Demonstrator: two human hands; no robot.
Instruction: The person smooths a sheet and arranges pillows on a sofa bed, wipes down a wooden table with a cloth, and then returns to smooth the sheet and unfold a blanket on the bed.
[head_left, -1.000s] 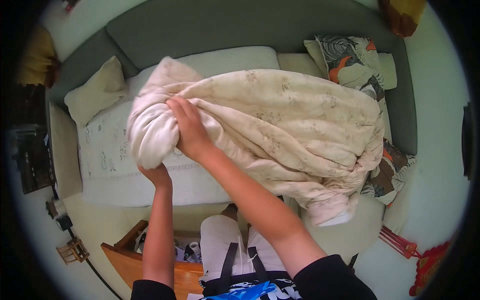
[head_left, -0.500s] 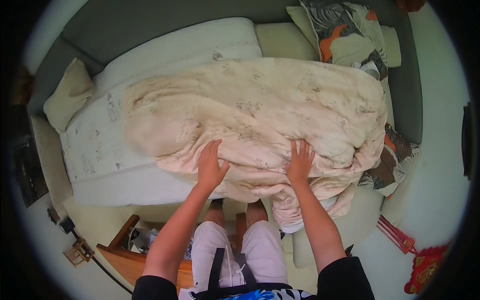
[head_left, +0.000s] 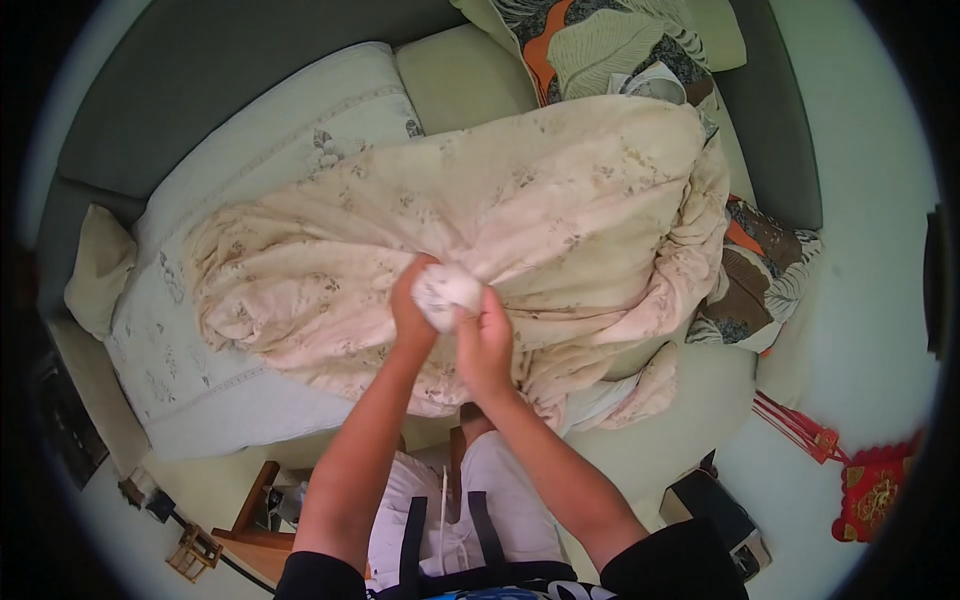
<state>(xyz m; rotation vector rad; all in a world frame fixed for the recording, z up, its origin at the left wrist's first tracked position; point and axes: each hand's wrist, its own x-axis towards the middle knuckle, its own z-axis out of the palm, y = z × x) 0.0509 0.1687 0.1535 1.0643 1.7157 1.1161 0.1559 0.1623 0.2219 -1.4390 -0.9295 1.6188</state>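
A cream-pink floral quilt [head_left: 560,220] lies rumpled across the sofa, with folds fanning out from a bunched lump near its front middle. My left hand [head_left: 408,300] is closed around the left side of that pale lump. My right hand [head_left: 486,340] grips its right side, thumb toward the middle. The lump between them is slightly blurred, and some fingers are hidden behind it. Beneath the quilt, a white floral sofa cover [head_left: 180,300] shows on the left and at the back.
The grey sofa backrest [head_left: 250,60] curves behind. Patterned cushions [head_left: 600,50] sit at the back right, with another patterned cushion [head_left: 765,270] at the right. A beige cushion [head_left: 100,270] leans far left. A wooden piece of furniture [head_left: 255,550] stands by my legs; a red hanging ornament [head_left: 875,490] is at right.
My hands have come together from lying apart on the quilt and now hold a gathered bunch of it. The quilt's right front part has been drawn up, and the view has shifted.
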